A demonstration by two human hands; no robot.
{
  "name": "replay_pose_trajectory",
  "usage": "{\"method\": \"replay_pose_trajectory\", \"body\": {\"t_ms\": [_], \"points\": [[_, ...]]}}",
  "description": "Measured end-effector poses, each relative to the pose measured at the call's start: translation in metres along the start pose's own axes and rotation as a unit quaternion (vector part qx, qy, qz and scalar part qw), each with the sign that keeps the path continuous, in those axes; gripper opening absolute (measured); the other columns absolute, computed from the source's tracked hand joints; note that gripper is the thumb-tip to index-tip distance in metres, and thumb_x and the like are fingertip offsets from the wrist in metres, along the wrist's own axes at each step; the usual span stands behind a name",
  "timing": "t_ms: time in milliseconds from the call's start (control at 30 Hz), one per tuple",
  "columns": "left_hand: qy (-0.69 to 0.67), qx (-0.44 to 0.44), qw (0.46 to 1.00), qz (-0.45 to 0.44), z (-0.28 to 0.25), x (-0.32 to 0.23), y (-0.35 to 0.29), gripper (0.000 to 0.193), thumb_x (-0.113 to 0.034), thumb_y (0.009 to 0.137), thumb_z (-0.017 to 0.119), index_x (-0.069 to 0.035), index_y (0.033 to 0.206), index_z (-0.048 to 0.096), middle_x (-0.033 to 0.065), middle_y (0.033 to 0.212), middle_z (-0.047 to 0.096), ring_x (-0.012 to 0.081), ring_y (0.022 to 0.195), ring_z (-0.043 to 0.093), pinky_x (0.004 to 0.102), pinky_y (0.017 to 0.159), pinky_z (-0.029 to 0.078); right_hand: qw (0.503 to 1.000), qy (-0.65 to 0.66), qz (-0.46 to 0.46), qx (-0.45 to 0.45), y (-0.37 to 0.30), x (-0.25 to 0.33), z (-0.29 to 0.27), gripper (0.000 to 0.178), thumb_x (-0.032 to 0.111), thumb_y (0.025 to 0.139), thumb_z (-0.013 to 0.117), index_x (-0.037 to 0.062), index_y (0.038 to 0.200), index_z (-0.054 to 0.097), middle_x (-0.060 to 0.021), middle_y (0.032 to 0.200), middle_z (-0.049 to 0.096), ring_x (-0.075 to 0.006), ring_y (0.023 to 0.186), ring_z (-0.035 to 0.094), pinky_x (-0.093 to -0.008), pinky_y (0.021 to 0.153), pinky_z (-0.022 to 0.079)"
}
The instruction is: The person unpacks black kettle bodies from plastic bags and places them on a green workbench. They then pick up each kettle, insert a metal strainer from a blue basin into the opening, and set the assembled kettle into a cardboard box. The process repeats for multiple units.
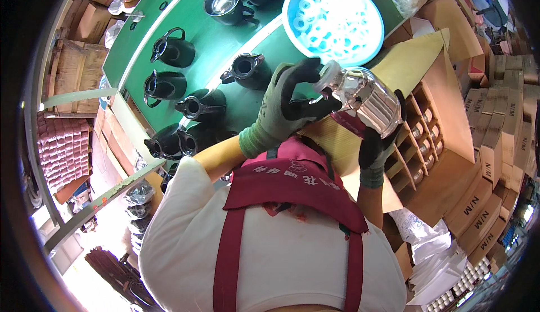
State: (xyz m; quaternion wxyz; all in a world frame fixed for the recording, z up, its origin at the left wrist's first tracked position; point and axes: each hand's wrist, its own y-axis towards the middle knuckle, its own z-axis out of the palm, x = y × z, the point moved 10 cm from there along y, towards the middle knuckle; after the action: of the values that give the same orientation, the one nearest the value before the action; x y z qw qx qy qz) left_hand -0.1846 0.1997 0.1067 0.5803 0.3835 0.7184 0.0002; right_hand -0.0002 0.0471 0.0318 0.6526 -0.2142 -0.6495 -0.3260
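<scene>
A silver mirrored glass flask liner is held tilted in front of my chest, its mouth pointing left. My left hand, in a green glove with black fingertips, pinches the liner's neck and mouth. My right hand, in the same kind of glove, grips the liner's body from below. Just beyond the hands stands a blue basin full of small white rings. The nearest black jug body sits on the green table beside my left hand.
Several more black jug bodies stand in rows on the green table. A cardboard box with dividers holding more liners sits to the right. Stacked brown cartons line the right side, and white bags lie below them.
</scene>
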Motion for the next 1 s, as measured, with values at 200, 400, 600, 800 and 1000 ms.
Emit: {"method": "replay_pose_trajectory", "body": {"t_ms": [200,400,600,800,1000], "points": [[0.047,0.034,0.997,0.054,0.004,-0.002,-0.018,0.07,-0.01,0.076,0.077,-0.003,0.141,0.051,0.0181,0.124,0.058,0.0346,0.105,0.059,0.0427,0.094,0.047,0.98,0.106,0.159,-0.055,-0.051,-0.15,-0.039,0.065,0.008,0.078,0.08,0.0002,0.131,0.044,-0.0158,0.134,0.049,-0.0288,0.124,0.052,-0.0444,0.105,0.045],[0.419,-0.008,0.89,-0.177,-0.096,0.195,-0.014,0.071,-0.033,0.085,0.073,-0.008,0.145,0.044,0.0251,0.124,0.055,0.0424,0.108,0.059,0.0493,0.09,0.05,0.887,0.301,0.347,-0.039,-0.055,-0.095,0.025,0.093,0.073,0.078,0.044,0.0111,0.146,0.039,-0.0149,0.132,0.055,-0.033,0.11,0.058,-0.0455,0.086,0.049],[0.398,0.165,0.848,-0.308,-0.097,0.298,-0.041,0.049,-0.04,0.084,0.067,-0.016,0.126,0.063,0.0184,0.114,0.069,0.0391,0.103,0.066,0.0487,0.086,0.053,0.958,-0.231,0.014,0.17,-0.04,-0.072,0.035,0.071,0.04,0.076,0.073,0.0104,0.137,0.053,-0.0161,0.12,0.062,-0.0354,0.1,0.061,-0.0463,0.084,0.05],[-0.326,0.044,0.896,-0.297,-0.167,0.165,-0.005,0.06,-0.025,0.085,0.073,0.002,0.136,0.056,0.0104,0.124,0.065,0.0175,0.107,0.062,0.0315,0.094,0.052,0.866,0.367,0.318,0.121,-0.014,-0.093,0.06,0.057,0.024,0.096,0.06,0.0057,0.147,0.041,-0.0116,0.141,0.053,-0.0244,0.124,0.057,-0.0381,0.105,0.047],[-0.173,0.183,0.91,-0.33,-0.144,0.098,-0.034,0.055,-0.019,0.086,0.074,0.002,0.134,0.058,0.0061,0.118,0.068,0.0142,0.105,0.06,0.031,0.095,0.05,0.906,0.222,0.214,0.291,0.005,-0.048,0.122,0.07,0.013,0.09,0.072,0.0056,0.15,0.036,-0.0105,0.143,0.051,-0.0211,0.132,0.049,-0.0392,0.113,0.039]]}}
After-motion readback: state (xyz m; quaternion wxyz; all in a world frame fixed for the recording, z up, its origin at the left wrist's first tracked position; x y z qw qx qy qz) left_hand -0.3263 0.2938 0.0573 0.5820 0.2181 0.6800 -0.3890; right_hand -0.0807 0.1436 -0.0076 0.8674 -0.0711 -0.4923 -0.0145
